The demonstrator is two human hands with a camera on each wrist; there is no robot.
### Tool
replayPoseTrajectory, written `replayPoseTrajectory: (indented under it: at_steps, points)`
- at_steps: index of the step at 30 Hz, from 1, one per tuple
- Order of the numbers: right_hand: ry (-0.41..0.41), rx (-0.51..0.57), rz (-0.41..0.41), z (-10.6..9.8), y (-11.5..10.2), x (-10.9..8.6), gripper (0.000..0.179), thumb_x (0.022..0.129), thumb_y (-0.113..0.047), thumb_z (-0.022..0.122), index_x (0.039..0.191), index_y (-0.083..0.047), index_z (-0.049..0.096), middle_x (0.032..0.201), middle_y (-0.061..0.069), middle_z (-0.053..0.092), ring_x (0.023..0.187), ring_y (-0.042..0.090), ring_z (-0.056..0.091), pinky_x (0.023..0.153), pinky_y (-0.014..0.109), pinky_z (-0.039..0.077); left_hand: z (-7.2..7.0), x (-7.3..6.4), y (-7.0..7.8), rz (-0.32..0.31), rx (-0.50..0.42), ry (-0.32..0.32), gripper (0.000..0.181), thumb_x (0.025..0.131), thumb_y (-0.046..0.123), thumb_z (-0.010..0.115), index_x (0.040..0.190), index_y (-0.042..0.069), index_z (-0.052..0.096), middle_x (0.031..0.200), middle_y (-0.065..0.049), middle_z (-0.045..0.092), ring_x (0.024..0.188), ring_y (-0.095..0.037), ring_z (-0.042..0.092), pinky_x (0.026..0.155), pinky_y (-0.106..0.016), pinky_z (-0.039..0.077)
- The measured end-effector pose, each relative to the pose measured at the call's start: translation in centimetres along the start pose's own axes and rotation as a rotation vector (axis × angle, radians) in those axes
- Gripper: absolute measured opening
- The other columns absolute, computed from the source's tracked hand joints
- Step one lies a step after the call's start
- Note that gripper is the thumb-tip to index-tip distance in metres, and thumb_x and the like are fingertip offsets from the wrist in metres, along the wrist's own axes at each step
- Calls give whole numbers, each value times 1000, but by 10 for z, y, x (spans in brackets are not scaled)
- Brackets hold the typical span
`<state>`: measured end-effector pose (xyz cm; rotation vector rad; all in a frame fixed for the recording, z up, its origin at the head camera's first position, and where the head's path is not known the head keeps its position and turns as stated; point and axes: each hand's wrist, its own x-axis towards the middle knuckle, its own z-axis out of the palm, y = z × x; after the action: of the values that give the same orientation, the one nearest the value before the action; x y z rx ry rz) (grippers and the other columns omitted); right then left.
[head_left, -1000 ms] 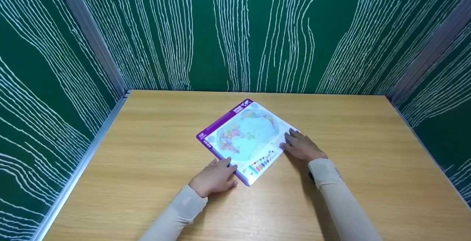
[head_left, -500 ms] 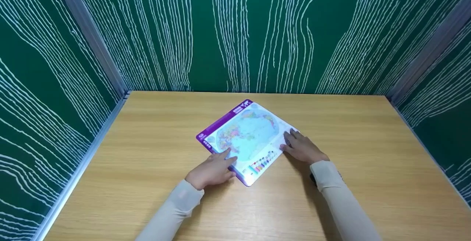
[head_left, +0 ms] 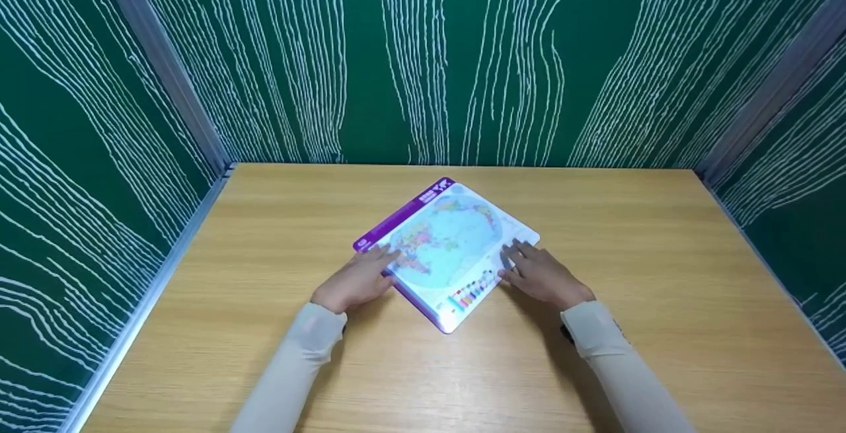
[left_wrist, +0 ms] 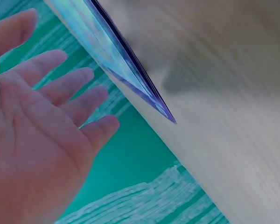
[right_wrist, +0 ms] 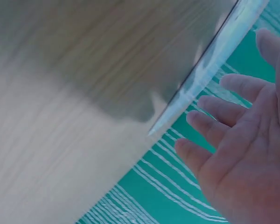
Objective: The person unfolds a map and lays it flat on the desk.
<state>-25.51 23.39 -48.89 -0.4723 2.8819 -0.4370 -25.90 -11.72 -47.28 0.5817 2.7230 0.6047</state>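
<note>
A flat world map sheet (head_left: pixel 456 241) with rounded corners and a purple border lies turned cornerwise on the wooden table. My left hand (head_left: pixel 355 279) is at its left corner, fingers extended over the purple edge. Over the lower right edge, beside the row of small coloured marks, is my right hand (head_left: pixel 545 274). In the left wrist view the left palm (left_wrist: pixel 32 135) shows spread fingers and nothing held, with the map sheet (left_wrist: pixel 116 56) alongside. The right wrist view shows the right palm (right_wrist: pixel 252 144) likewise, fingers apart. Whether either hand touches the sheet I cannot tell.
The wooden table (head_left: pixel 264 215) extends around the sheet on all sides. Green panels with white wavy lines (head_left: pixel 363 56) rise behind it and at both sides. Grey posts (head_left: pixel 165 56) stand at the back corners.
My left hand has moved from the sheet's lower left edge up and left towards its left corner. My right hand has shifted slightly left and down. The sheet stays in place.
</note>
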Motion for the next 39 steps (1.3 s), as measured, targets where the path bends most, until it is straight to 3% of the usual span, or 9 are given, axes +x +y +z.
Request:
replayPoseTrajectory:
  at_steps: [6,10,14,21,28,39]
  points:
    - [-2,-33,-61,0,-16,-11,61,100,-43,46,150,-9,33,156,19,28,145,38,24,117,57,19,-12,6,-17,-59,-51,76,58,100,35,48,153,21,28,160,-2,24,150,-24,15,123,-44,11]
    - [14,-68,-124,1,-25,-17,60,100,-39,47,149,-7,35,154,21,32,142,40,29,116,57,22,-14,10,-26,-87,-70,87,59,99,37,48,152,21,28,160,-1,25,150,-23,14,123,-43,9]
    - [20,-92,-178,5,-34,-20,58,100,-37,47,148,-5,36,153,22,34,141,41,31,116,57,24,-12,14,-32,-100,-75,59,59,100,38,46,153,20,27,160,-2,22,150,-23,12,123,-43,8]
    - [-9,-88,-234,13,-48,-23,56,100,-35,48,147,-6,38,152,21,36,141,39,32,115,55,26,-9,18,-39,-62,-60,-6,59,102,34,42,154,12,22,161,-11,16,150,-26,13,123,-46,8]
    - [8,-114,-315,20,-50,-24,54,99,-34,50,142,-2,45,147,25,41,137,42,38,111,59,31,-10,20,-43,-45,-35,-29,57,103,31,41,153,8,24,160,-14,20,149,-29,15,122,-47,8]
    - [2,-74,-308,28,-46,-23,56,98,-38,52,142,-4,47,148,26,39,137,42,37,109,61,32,-8,18,-47,-40,-46,-59,55,103,27,40,152,7,26,160,-16,17,149,-31,12,121,-54,4]
